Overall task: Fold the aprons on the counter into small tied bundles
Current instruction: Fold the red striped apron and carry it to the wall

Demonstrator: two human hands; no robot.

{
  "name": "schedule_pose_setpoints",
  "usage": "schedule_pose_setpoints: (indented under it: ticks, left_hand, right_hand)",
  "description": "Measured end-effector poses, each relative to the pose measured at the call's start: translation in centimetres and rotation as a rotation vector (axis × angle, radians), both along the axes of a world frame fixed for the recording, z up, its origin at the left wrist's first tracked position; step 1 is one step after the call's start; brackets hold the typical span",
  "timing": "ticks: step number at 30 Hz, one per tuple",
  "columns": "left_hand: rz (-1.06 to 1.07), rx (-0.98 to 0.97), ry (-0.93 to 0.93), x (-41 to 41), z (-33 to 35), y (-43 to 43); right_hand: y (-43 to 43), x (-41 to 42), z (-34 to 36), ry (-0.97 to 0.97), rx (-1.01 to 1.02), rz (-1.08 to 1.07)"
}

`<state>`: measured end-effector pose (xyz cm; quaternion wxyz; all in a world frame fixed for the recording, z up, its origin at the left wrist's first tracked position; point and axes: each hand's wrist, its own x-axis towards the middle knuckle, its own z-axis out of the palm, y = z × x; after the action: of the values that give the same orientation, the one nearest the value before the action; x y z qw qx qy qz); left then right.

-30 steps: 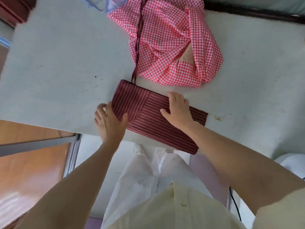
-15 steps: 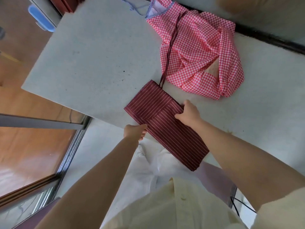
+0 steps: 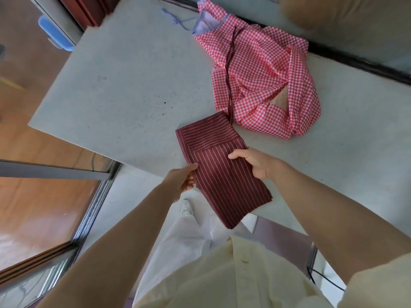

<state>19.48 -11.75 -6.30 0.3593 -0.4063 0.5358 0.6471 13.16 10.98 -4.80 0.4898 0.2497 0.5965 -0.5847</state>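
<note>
The left hand (image 3: 181, 180) pinches the left edge of the striped apron (image 3: 222, 174) between thumb and fingers. The right hand (image 3: 255, 164) grips the right edge across from it, with the fingers curled over the cloth. Neither hand is free.

The striped apron is folded into a long narrow band. Its far part lies flat on the counter (image 3: 124, 85), close to the near edge, and its near part hangs over that edge toward the person. Both hands hold the band about at its middle, one on each long side, so the cloth is stretched between them. A thin dark strap (image 3: 229, 70) goes from the far corner of the band away over the checked apron (image 3: 262, 85), which lies in a loose heap just beyond, at the far right of the counter.

I think the step in hand is to fold the band shorter, the hanging half up onto the flat half. To do it well, both hands should lift together and at the same height, so that the long edges stay one over the other and the layers inside do not slide. The fold line should go straight across the stripes. The strap must stay outside the fold, because it is probably needed later for the tying. After laying the half down, pressing along the crease with a flat palm would help it to hold.
</note>
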Motion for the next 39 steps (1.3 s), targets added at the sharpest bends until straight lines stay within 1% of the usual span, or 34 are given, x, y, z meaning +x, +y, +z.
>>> schedule_pose_setpoints:
  ticks: [3,5,7,9,11,14,15,17,19,21,23,26,29,31,35,37,39]
  left_hand:
    - [0.015,0.095,0.039,-1.7,1.2,-0.6]
    - [-0.039,0.095,0.088,-3.1,2.0,-1.3]
    - [-0.113,-0.016,0.143,-5.0,3.0,-2.0]
    - [-0.129,-0.169,0.237,-7.5,4.5,-2.5]
    - [-0.096,-0.303,0.441,-10.4,7.1,-2.8]
    - [-0.024,-0.464,0.826,-14.3,12.5,-3.2]
    - [-0.011,-0.487,0.929,-15.3,13.9,-3.5]
    - [-0.013,-0.491,1.059,-16.3,15.4,-4.3]
    - [-0.047,-0.492,1.051,-16.1,15.0,-4.5]
    - [-0.107,-0.505,0.939,-14.8,12.9,-4.7]
    - [-0.178,-0.503,0.802,-12.6,9.7,-4.6]
    - [-0.277,-0.472,0.608,-8.5,4.7,-4.5]
    - [-0.355,-0.444,0.469,-5.2,0.9,-4.4]
    - [-0.368,-0.421,0.451,-4.7,-0.1,-4.6]
    - [-0.432,-0.372,0.494,-4.9,-0.1,-5.1]
    - [-0.477,-0.424,0.557,-5.0,-0.2,-5.2]
    - [-0.444,-0.471,0.651,-5.0,-0.6,-4.9]
  right_hand:
    - [-0.5,-1.2,1.3,0.009,-0.048,0.009]
    - [-0.7,-2.1,2.0,0.039,-0.021,0.036]
    - [-0.9,-3.4,3.1,0.131,0.022,0.07]
    - [-1.6,-5.2,4.7,0.22,0.057,0.058]
    - [-2.5,-7.5,6.7,0.337,0.068,-0.023]
    - [-4.2,-10.8,10.0,0.544,-0.013,-0.155]
    - [-4.6,-11.5,10.9,0.597,-0.041,-0.18]
    - [-5.3,-12.4,11.7,0.677,-0.05,-0.201]
    - [-5.5,-12.3,11.1,0.7,0.027,-0.164]
    - [-5.6,-11.5,8.8,0.652,0.152,-0.11]
    - [-5.3,-9.5,5.9,0.555,0.252,-0.057]
    - [-4.8,-5.3,2.0,0.406,0.322,0.102]
    - [-4.6,-1.5,-1.0,0.263,0.388,0.167]
    - [-4.5,-0.8,-1.6,0.222,0.405,0.174]
    - [-4.6,-1.5,-0.5,0.152,0.288,0.07]
    - [-4.5,-1.2,-1.1,0.244,0.285,0.0]
    - [-4.5,-0.4,-2.3,0.484,0.334,-0.061]
